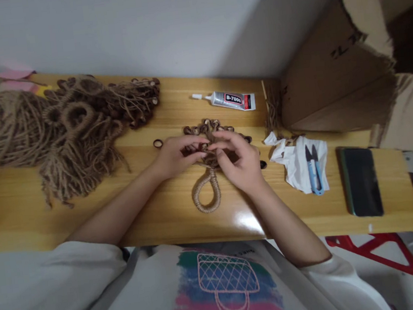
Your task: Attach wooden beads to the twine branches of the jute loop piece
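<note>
A jute cord piece with a wrapped loop (206, 191) lies on the table in front of me, its loop pointing towards my body. Small brown rings (207, 124) fan out at its far end. My left hand (180, 155) is closed in a pinch on the jute cord among the rings, thumb against forefinger. From the other side my right hand (240, 158) also pinches the cord, its fingertips nearly meeting the left ones. The exact bit between the fingertips is small and partly hidden. A loose brown ring (158, 143) sits just left of my left hand.
A pile of jute cord pieces (77, 135) covers the table's left. Behind my hands lies a glue tube (232, 100). On the right are blue thread snips (314, 170) on white tissue (295, 167), a phone (360, 181) and a large cardboard box (334, 66).
</note>
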Action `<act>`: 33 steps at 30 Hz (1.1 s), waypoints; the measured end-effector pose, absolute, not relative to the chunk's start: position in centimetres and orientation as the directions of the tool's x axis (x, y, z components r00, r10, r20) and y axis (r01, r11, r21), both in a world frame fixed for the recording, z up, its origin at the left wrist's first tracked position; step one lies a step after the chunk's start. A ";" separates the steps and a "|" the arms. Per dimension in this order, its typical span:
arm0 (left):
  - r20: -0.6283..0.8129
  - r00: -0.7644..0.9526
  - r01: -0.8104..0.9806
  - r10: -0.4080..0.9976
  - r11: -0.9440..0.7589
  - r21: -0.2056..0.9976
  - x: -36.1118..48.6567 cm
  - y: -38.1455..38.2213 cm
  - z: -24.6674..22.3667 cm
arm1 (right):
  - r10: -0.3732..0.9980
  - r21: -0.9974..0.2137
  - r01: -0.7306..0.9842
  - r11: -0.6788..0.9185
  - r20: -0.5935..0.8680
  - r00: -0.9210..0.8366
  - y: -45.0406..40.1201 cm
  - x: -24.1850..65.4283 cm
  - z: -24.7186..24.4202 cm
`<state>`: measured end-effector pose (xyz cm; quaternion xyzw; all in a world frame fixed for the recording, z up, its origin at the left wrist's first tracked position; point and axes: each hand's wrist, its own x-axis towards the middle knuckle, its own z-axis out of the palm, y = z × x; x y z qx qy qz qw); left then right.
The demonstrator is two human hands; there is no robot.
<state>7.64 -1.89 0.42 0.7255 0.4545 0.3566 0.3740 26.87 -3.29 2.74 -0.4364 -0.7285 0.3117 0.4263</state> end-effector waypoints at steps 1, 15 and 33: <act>0.178 0.331 0.394 0.927 -0.307 0.866 7.6 -1.9 0.4 | 0.899 -0.824 0.372 0.428 0.347 -0.266 -3.3 26.9 2.8; 0.185 0.343 0.389 0.921 -0.319 0.864 7.6 -1.9 0.3 | 0.865 -0.800 0.378 0.466 0.322 -0.385 -2.9 27.2 2.9; 0.207 0.345 0.391 0.915 -0.341 0.855 7.6 -1.9 0.3 | 0.845 -0.781 0.358 0.512 0.384 -0.371 -2.8 27.1 2.9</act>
